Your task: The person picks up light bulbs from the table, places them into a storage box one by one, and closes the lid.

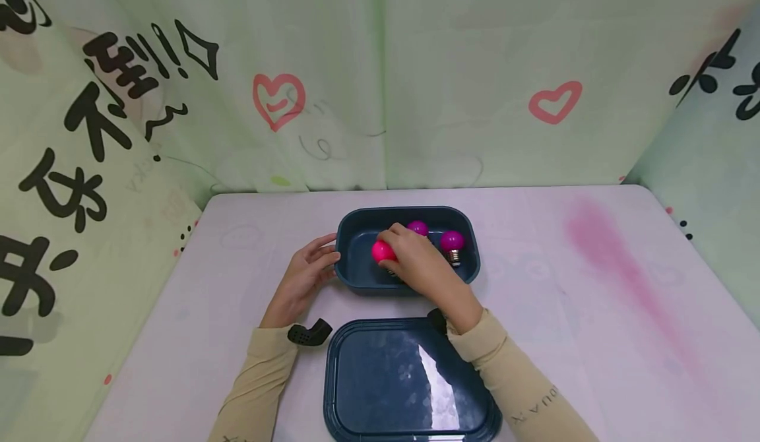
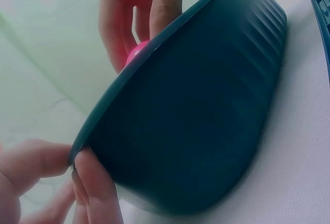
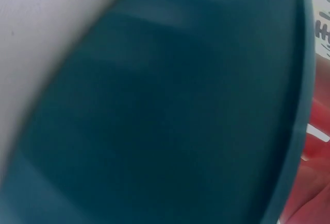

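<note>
A dark blue plastic box [image 1: 354, 251] stands on the table. My left hand [image 1: 305, 274] pinches its left rim between thumb and fingers, seen closely in the left wrist view, where the box wall [image 2: 185, 110] takes up the middle. Reaching over the box's near side, my right hand [image 1: 421, 264] grips a bright pink light bulb [image 1: 382, 251] inside it. Two purple bulbs [image 1: 453, 241] lie to the right in the box, one partly behind the right hand. Mostly box wall [image 3: 154, 105] fills the right wrist view, with reddish fingers [image 3: 319, 147] at its right edge.
A dark blue lid [image 1: 380, 376] lies on the white table [image 1: 570, 336] just in front of the box, partly under the right forearm. Pale green cloth walls [image 1: 439, 138] with hearts and black writing enclose the table's back and sides.
</note>
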Action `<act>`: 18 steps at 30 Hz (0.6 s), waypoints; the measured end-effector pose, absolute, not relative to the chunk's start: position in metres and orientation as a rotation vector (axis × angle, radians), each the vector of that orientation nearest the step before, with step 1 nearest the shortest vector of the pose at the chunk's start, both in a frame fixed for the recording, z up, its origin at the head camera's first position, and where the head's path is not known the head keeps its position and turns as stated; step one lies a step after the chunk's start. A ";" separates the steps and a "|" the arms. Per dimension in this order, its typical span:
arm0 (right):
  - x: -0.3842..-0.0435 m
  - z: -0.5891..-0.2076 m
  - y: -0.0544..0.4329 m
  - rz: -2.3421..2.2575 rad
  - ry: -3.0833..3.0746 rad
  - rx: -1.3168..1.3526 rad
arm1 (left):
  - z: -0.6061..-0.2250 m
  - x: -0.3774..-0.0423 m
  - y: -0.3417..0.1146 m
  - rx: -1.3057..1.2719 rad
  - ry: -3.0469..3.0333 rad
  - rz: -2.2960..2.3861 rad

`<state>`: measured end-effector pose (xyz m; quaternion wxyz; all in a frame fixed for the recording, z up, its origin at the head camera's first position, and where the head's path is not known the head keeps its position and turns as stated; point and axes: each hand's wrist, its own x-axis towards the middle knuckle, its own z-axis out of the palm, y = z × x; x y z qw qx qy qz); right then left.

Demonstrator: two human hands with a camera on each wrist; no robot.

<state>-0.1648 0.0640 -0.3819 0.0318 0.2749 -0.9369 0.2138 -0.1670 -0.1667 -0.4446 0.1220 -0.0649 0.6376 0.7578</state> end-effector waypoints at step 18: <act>-0.170 -0.390 0.055 0.569 -2.914 0.858 | -0.446 -0.167 -0.167 -0.169 1.876 2.214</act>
